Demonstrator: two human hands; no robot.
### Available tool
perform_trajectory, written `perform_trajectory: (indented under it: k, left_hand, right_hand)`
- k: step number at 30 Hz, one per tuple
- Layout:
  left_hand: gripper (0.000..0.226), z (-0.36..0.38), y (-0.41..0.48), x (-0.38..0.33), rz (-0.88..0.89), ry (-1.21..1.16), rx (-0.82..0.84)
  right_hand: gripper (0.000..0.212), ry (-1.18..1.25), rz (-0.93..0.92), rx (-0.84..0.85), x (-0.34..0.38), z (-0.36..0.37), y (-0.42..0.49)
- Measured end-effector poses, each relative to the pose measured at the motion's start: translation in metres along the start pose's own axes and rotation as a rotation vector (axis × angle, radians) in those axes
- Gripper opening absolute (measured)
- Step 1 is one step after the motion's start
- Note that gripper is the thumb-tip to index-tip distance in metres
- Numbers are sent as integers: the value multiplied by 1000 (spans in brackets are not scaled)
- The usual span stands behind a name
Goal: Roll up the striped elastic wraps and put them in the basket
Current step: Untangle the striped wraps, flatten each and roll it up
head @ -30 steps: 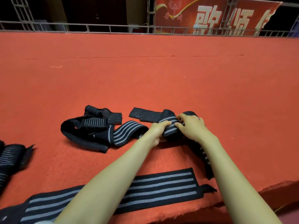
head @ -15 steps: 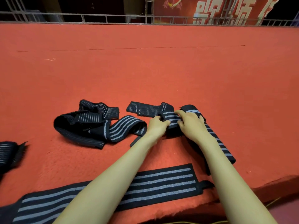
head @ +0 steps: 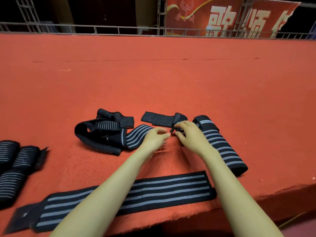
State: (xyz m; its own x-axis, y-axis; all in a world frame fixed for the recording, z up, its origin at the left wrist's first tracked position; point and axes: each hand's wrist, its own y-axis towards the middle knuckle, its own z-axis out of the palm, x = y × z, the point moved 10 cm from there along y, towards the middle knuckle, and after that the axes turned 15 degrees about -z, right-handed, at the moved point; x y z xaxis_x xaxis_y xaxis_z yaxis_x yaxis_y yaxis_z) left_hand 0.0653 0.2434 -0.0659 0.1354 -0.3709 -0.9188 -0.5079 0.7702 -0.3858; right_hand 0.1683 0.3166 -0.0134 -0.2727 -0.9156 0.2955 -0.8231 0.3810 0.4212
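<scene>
On the fuzzy red felt surface (head: 171, 79), the right hand (head: 190, 136) curls its forefinger and thumb onto a small black tab (head: 172, 130); which band the tab belongs to cannot be told. The left hand (head: 154, 140) sits just beside it, smeared by blur, fingers loosely bent, and whether it grips anything cannot be told. Just right of the right wrist lies a broad-striped wrap (head: 220, 146), a long, thick band of black elastic with grey bars, rounded at its near end. Beyond the hands lies a fine-ribbed wrap (head: 160, 118), flat with one end folded over. To the left sits a tangled wrap (head: 102, 134), looped and twisted, with a wide-striped tail curving toward the left hand. Near the surface's frayed front edge, under both forearms, a flat wrap (head: 164, 190) stretches out straight. At the far left are rolled wraps (head: 12, 166), plump ribbed cylinders touching one another.
</scene>
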Motion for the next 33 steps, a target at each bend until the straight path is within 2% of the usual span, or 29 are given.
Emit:
perform_trajectory:
  k: [2,6,8,11,15,17,19,22,25,28,30,33]
  left_hand:
    - [18,-30,-13,-7,119,132,-106]
    - [26,-95,-41,-17,356,672,-495]
    - [31,-116,-52,-15,442,796,-584]
    - [43,-135,-49,-5,455,933,-586]
    - [55,-140,-31,23,342,1188,-506]
    - [51,-140,-29,27,336,1225,-514]
    - [43,-142,-32,23,370,1164,-541]
    - [37,-157,-43,10,462,932,-642]
    - [41,-173,-50,2,554,937,-803]
    - [45,-191,-37,5,420,966,-798]
    - [45,-200,-22,9,290,991,-750]
    - [31,-204,-20,7,318,874,-708]
  right_hand:
    - [28,77,-58,19,25,14,7]
    - [33,150,-113,118,64,51,19]
    - [38,174,-119,151,75,69,25]
    - [53,153,-103,163,84,87,32]
    - [75,64,-71,272,90,112,35]
    - [78,62,-36,337,89,126,33]
    - [74,43,-28,328,90,132,33]
    - [65,50,-32,187,97,127,40]
    - [45,179,2,-18,104,114,52]
    - [27,180,77,-195,100,95,68]
    - [30,58,100,-120,99,97,79]
    - [34,101,81,16,107,114,91]
